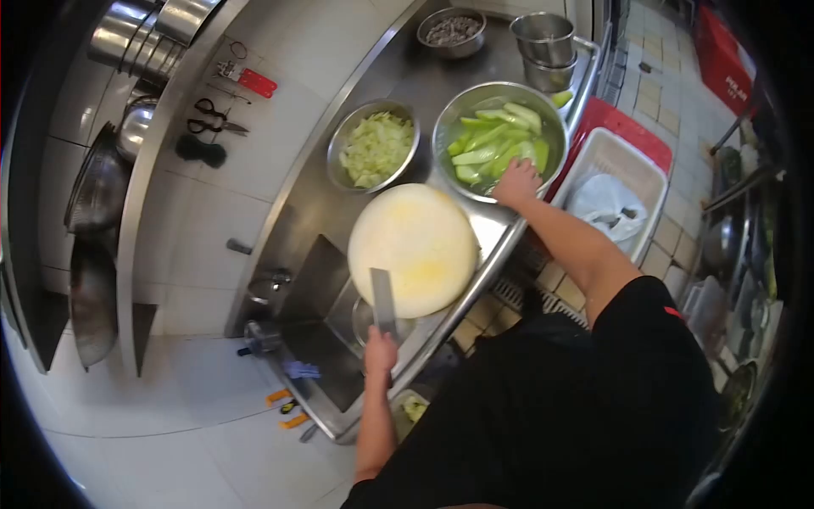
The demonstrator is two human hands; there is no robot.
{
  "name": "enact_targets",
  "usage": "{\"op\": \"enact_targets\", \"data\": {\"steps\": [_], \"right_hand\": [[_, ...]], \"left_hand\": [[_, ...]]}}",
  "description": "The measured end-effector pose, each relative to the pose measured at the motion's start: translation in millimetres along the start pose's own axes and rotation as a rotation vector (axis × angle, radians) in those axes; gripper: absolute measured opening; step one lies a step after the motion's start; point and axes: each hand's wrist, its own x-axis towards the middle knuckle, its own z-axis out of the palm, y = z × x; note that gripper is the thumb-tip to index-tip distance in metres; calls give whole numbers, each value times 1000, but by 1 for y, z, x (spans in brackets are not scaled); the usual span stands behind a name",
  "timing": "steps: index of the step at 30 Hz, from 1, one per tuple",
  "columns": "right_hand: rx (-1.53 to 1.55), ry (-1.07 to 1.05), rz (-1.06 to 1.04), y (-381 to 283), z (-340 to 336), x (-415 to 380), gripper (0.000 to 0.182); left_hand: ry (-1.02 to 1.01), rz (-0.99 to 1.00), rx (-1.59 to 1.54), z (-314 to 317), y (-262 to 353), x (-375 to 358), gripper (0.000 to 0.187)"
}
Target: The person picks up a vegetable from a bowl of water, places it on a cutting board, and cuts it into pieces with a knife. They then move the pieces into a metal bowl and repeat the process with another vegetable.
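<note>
In my left hand [381, 349] is a cleaver [383, 295], its broad blade lying over the lower left part of a thick round chopping board [413, 242]. My right hand [517, 181] reaches over the near rim of a steel bowl [441, 140]. Its fingers are curled at long, peeled pale-green vegetable pieces [500, 136] that sit in water; whether a piece is in the fingers is hidden. Left of that bowl, a second steel bowl [333, 163] holds chopped pale-green vegetable [378, 148], close to the board's far edge.
A sink basin [318, 360] lies left of the board. At the counter's far end are a small bowl of dark bits [452, 32] and stacked steel pots [544, 42]. A white basket [653, 182] with a plastic bag [606, 204] stands right. Scissors [216, 119] hang on the wall.
</note>
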Motion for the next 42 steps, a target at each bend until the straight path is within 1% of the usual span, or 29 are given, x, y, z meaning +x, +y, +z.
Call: {"op": "enact_targets", "data": {"steps": [1,3,4,5,7,8,9,11,14,17,18,20,23,24,27,28,30,31,32,33,34,35,37,38,39,40,41,42], "right_hand": [[-51,-32,-33,-3,-11,-1,92],[-67,105,-298,6,-2,22,91],[-76,168,-432,9,2,32,90],[-59,111,-486,11,6,45,87],[-26,4,-593,2,-1,84,82],[-55,-98,-625,-4,1,96,73],[-119,-131,-644,-8,6,98,72],[-238,-184,-665,-18,20,99,69],[-282,-73,-590,-28,55,101,63],[-305,-275,-560,-32,58,109,49],[-246,-227,-563,-32,52,100,50],[-146,-109,-568,-27,19,85,52],[151,-82,-631,-16,7,104,56],[149,-74,-625,-23,-13,91,59],[210,51,-729,-34,-28,80,52],[255,27,-725,-42,-33,73,52],[380,72,-678,-57,-37,52,49],[442,93,-659,-64,-37,43,47],[557,0,-653,-69,-30,37,45],[671,-96,-645,-72,-16,32,43],[783,-197,-632,-75,-7,19,42],[770,-256,-617,-75,3,3,42],[739,-370,-587,-84,11,-49,43],[738,-454,-595,-85,27,-59,40],[736,-540,-597,-85,45,-69,38],[666,-544,-644,-86,58,-81,40],[596,-545,-694,-89,70,-92,42],[561,-539,-733,-93,85,-101,49]], "left_hand": [[35,12,29,1,-1,0,32],[-5,-49,-10,-5,11,-4,34],[15,-60,-3,-6,15,-6,37],[-1,-63,16,-8,17,-7,40],[-19,-98,-50,1,10,1,41],[-5,-79,-33,6,9,1,40],[10,-64,-13,2,17,-2,40],[23,-45,4,-2,24,0,37],[23,-38,-45,-3,27,4,33],[15,-30,-73,-11,28,0,34],[22,-43,-75,-13,24,-3,35],[40,-54,-103,-10,27,1,36],[-35,9,-117,-5,16,8,39],[-32,20,-153,-5,12,11,36],[0,88,-209,-24,27,-1,31],[32,160,-247,-10,28,3,29],[-29,259,-305,18,44,10,31],[-47,355,-378,24,56,8,33],[-27,460,-493,47,60,17,35],[-36,522,-527,66,62,28,36],[-190,416,-521,56,68,28,36],[-346,307,-513,43,71,31,36],[-288,334,-571,49,44,59,33],[-337,196,-611,31,35,61,32],[-220,204,-653,49,11,87,31],[-46,230,-690,51,-6,101,31],[-109,103,-592,15,-8,94,31],[-4,144,-459,8,-18,103,32]]}}
